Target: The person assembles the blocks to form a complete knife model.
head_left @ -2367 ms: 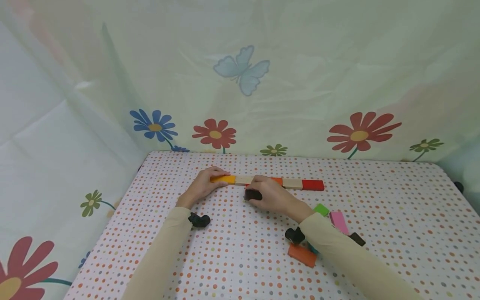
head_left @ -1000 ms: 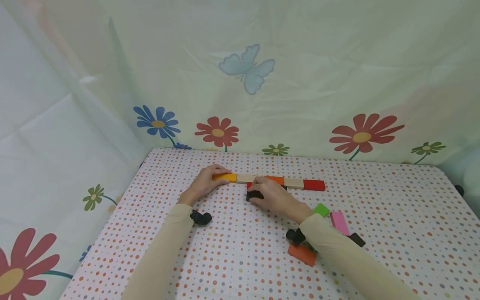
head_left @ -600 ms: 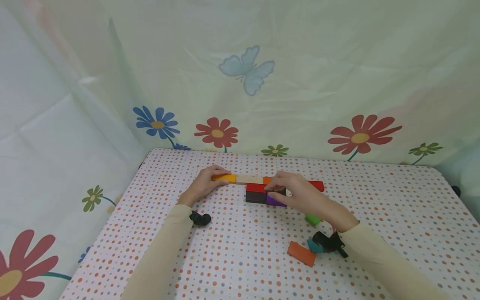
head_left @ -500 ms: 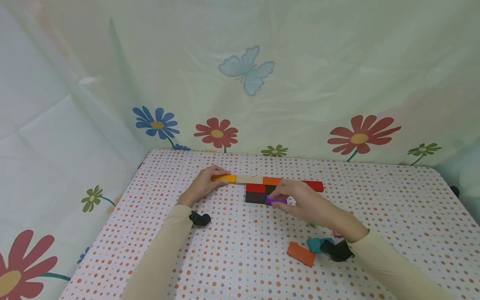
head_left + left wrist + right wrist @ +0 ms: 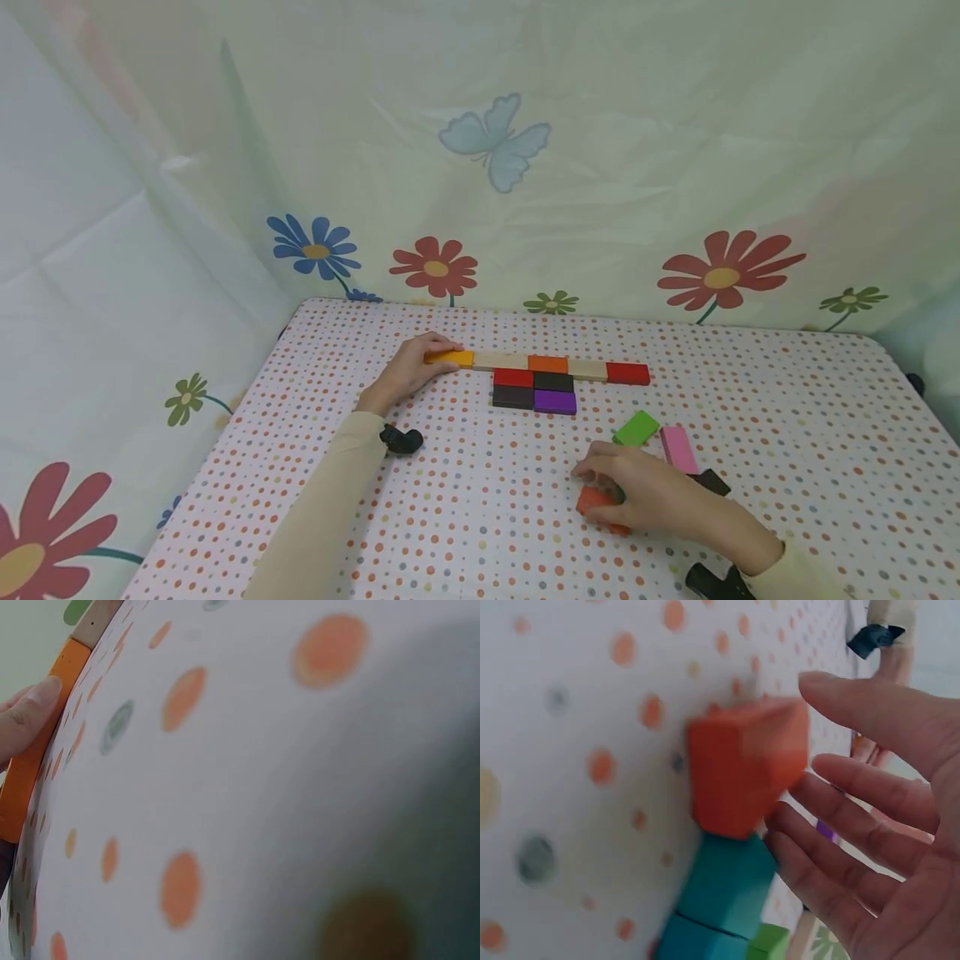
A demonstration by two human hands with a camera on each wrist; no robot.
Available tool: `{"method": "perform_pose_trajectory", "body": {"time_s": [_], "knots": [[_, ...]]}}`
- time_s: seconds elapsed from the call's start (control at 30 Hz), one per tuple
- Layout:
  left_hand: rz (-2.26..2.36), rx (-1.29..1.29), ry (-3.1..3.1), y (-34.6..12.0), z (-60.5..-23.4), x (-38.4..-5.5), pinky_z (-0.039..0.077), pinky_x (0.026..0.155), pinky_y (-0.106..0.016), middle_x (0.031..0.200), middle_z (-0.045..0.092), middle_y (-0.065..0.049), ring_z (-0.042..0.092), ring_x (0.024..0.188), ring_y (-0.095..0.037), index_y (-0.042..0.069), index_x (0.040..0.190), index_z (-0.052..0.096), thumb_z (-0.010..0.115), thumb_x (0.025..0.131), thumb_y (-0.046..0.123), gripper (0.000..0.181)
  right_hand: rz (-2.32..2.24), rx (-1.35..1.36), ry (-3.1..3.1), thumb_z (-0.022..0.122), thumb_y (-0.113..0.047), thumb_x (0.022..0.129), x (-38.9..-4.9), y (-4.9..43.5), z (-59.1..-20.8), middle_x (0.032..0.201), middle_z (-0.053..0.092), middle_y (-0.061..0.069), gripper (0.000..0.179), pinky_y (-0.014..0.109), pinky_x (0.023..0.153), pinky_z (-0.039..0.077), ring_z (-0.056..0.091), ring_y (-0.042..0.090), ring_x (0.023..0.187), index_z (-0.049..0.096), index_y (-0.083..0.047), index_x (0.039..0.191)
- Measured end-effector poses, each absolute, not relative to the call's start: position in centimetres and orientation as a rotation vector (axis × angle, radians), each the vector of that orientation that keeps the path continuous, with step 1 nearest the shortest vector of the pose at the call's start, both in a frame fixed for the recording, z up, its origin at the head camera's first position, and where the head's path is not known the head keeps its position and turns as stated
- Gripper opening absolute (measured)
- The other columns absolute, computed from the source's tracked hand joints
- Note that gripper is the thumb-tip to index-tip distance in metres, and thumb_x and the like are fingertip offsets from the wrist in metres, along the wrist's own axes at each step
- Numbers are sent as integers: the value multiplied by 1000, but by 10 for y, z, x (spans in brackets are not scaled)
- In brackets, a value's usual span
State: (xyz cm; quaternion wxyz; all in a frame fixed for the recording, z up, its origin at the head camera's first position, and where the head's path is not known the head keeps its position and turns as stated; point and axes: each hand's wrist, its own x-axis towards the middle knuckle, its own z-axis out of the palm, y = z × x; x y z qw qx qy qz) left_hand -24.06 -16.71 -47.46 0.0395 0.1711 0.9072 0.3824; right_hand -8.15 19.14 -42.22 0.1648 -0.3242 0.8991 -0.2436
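My left hand (image 5: pixel 411 367) pinches the left end of a yellow-orange block (image 5: pixel 457 359), its thumb (image 5: pixel 37 701) along the near side. This block begins a row with a plain wood block (image 5: pixel 500 360), an orange block (image 5: pixel 547 364), another plain wood block (image 5: pixel 587 370) and a red block (image 5: pixel 628 373). Against the row's near side lie a red block (image 5: pixel 513 377), black block (image 5: pixel 553 382), dark brown block (image 5: pixel 513 397) and purple block (image 5: pixel 555 402). My right hand (image 5: pixel 652 492) is around a loose orange block (image 5: pixel 742 765), fingers spread and fairly straight; firm contact is unclear.
Teal blocks (image 5: pixel 724 885) adjoin the loose orange block. Beyond the right hand lie a green block (image 5: pixel 637 428), a pink block (image 5: pixel 678 450) and a dark block (image 5: pixel 712 482). A floral cloth (image 5: pixel 600 183) hangs behind the dotted table (image 5: pixel 450 517).
My right hand has let go of the blocks below the row and moved toward me and right, to the loose orange block. The left hand stays on the yellow-orange block.
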Motion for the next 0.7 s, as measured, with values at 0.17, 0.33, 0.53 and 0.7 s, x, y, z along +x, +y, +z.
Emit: {"method": "perform_pose_trajectory", "body": {"time_s": [0.17,0.33,0.53,0.7], "knots": [[1144,527,2788,-168,-472,-239,45,114,-45,136,65,-6,57,131,-28,16,132,75,78,96,20,37,-673,-878,2571,89,-28,85,-73,189,-430,109,61,-9,35,26,74,52,52,2,87,76,-15,115],[1138,521,2794,-167,-472,-238,46,113,-45,135,65,-5,57,129,-27,16,132,75,78,95,19,37,-693,-844,2599,91,-21,82,-72,185,-432,108,65,-6,36,27,72,53,54,4,87,77,-13,114],[1154,527,2789,-167,-471,-237,46,113,-45,135,65,-6,57,129,-28,15,132,75,78,95,18,37,-823,-834,2605,91,-16,81,-79,176,-429,97,66,-6,36,23,68,53,55,4,82,75,-4,111],[1144,519,2786,-167,-471,-238,45,114,-45,137,65,-7,57,130,-28,15,132,74,78,96,18,37,-860,-895,2664,90,-15,81,-90,162,-424,95,68,-5,32,23,67,54,60,6,83,76,-3,108]]}}
